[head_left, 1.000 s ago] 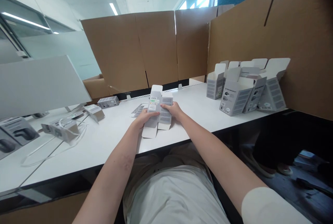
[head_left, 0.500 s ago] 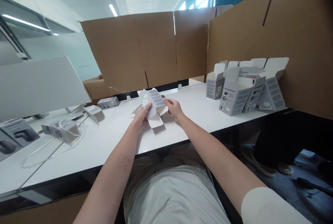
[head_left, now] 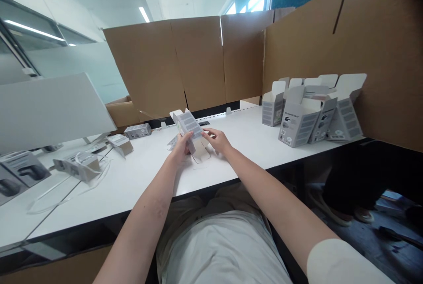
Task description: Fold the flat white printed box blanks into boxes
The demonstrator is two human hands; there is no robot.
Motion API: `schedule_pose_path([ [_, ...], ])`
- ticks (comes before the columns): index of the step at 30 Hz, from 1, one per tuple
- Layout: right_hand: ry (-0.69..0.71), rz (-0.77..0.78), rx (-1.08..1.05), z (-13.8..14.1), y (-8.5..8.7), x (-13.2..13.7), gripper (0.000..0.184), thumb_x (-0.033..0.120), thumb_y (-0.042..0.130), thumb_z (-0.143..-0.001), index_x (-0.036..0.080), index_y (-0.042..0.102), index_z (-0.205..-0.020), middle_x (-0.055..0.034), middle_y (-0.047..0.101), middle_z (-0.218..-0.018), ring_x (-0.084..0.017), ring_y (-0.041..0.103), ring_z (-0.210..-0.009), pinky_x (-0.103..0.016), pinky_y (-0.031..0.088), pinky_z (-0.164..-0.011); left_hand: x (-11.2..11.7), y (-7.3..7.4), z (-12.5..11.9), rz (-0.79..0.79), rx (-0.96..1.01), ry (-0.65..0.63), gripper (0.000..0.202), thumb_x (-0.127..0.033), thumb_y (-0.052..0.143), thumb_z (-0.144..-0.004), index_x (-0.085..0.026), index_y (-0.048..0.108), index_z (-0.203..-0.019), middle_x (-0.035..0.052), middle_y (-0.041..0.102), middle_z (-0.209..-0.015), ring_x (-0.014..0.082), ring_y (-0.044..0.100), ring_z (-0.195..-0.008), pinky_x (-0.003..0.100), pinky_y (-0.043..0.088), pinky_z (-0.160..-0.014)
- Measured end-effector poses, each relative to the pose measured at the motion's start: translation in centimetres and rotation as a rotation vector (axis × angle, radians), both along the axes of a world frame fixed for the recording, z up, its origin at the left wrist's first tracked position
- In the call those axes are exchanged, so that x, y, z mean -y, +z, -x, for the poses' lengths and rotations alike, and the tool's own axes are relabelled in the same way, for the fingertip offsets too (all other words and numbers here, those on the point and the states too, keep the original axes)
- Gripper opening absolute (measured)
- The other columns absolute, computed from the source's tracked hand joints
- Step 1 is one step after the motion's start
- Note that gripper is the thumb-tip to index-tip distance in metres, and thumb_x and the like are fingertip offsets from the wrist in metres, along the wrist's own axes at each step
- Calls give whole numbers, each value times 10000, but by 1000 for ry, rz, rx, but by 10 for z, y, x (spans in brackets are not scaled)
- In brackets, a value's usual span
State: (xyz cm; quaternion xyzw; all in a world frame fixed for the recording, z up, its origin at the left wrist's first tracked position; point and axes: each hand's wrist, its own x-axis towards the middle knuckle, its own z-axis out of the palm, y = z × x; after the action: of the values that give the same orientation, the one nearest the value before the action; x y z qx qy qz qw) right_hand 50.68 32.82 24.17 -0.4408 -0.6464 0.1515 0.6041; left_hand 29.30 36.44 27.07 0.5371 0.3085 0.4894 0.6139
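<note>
A small grey and white carton [head_left: 189, 126] is held tilted just above the white table [head_left: 139, 174], its open end flaps pointing down toward me. My left hand [head_left: 181, 148] grips its left side with the fingers wrapped round it. My right hand [head_left: 216, 140] pinches the carton's lower right edge near the flaps. A few flat unfolded cartons [head_left: 172, 142] lie on the table just behind my hands.
Several erected cartons with open lids [head_left: 307, 114] stand at the right against a brown cardboard screen [head_left: 205, 59]. At the left lie more grey boxes [head_left: 77, 164], a clear plastic band and a slanted white panel [head_left: 49, 108]. Someone's shoes [head_left: 343, 213] show under the table.
The flat carton has been lifted off the table, opened into a tube and tilted to the left. Both hands have shifted slightly with it.
</note>
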Motion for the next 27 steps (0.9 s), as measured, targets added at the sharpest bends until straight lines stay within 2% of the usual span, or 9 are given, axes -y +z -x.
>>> schedule_pose_path([
  [3, -80, 14, -5, 0, 6, 7, 634, 784, 754, -1058, 287, 875, -1432, -69, 834, -1136, -212, 610, -750, -367, 544, -770, 1, 6, 3, -49, 111, 36, 955, -559, 1076, -669, -331, 591, -1459, 72, 795, -1548, 231, 829, -1276, 318, 684, -953],
  [7, -139, -9, -68, -1, 11, 14, 669, 819, 748, -1049, 274, 805, -1433, -53, 783, -1125, -174, 475, -651, -356, 491, -717, 1, 12, 9, -170, 190, 28, 817, -410, 1059, -661, -320, 631, -1351, 49, 783, -1543, 201, 775, -1399, 280, 635, -1098],
  [10, -173, 1, -78, -2, 12, 15, 678, 840, 755, -1031, 278, 761, -1411, -50, 763, -1116, -179, 500, -672, -345, 481, -718, -1, 11, 9, -207, 199, 56, 869, -361, 1042, -643, -336, 586, -1382, 53, 761, -1566, 205, 744, -1461, 305, 612, -1172],
  [15, -143, 9, -76, -4, 10, 13, 674, 875, 653, -1091, 269, 741, -1371, -61, 784, -1110, -216, 646, -774, -350, 529, -785, -10, 3, 7, -339, 55, 163, 1024, -350, 1037, -615, -363, 554, -1517, 71, 745, -1580, 236, 711, -1512, 351, 594, -1242],
  [17, -116, -12, -75, -4, 10, 13, 729, 910, 588, -1112, 260, 739, -1405, -69, 794, -1071, -246, 706, -842, -363, 550, -825, -13, -1, 8, -407, -7, 229, 968, -323, 1029, -646, -353, 612, -1518, 73, 729, -1609, 268, 668, -1583, 375, 558, -1320],
  [20, -78, -36, -64, -4, 10, 15, 844, 988, 580, -1079, 263, 733, -1483, -54, 788, -986, -270, 737, -871, -369, 560, -828, -17, -5, 11, -526, -138, 341, 811, -168, 978, -688, -313, 739, -1449, 101, 655, -1685, 346, 545, -1720, 466, 458, -1464],
  [22, -37, -37, -50, -3, 9, 14, 879, 1054, 617, -1017, 265, 770, -1374, -56, 793, -973, -271, 749, -852, -365, 569, -788, -18, -8, 11, -596, -250, 401, 758, -38, 894, -701, -293, 800, -1410, 128, 558, -1748, 369, 435, -1801, 523, 357, -1544],
  [24, -18, -40, -25, -2, 7, 11, 864, 1099, 606, -984, 256, 769, -1079, -72, 787, -927, -268, 752, -794, -364, 568, -726, -18, -10, 11, -646, -339, 433, 776, 37, 810, -726, -289, 825, -1430, 136, 437, -1823, 365, 347, -1851, 544, 265, -1592],
  [27, -74, -72, 26, -6, 3, 3, 859, 1065, 508, -1057, 265, 613, -763, -86, 738, -766, -272, 741, -706, -373, 548, -676, -18, -12, 8, -638, -368, 481, 904, 31, 809, -757, -295, 749, -1598, 144, 290, -1908, 373, 278, -1884, 542, 231, -1608],
])
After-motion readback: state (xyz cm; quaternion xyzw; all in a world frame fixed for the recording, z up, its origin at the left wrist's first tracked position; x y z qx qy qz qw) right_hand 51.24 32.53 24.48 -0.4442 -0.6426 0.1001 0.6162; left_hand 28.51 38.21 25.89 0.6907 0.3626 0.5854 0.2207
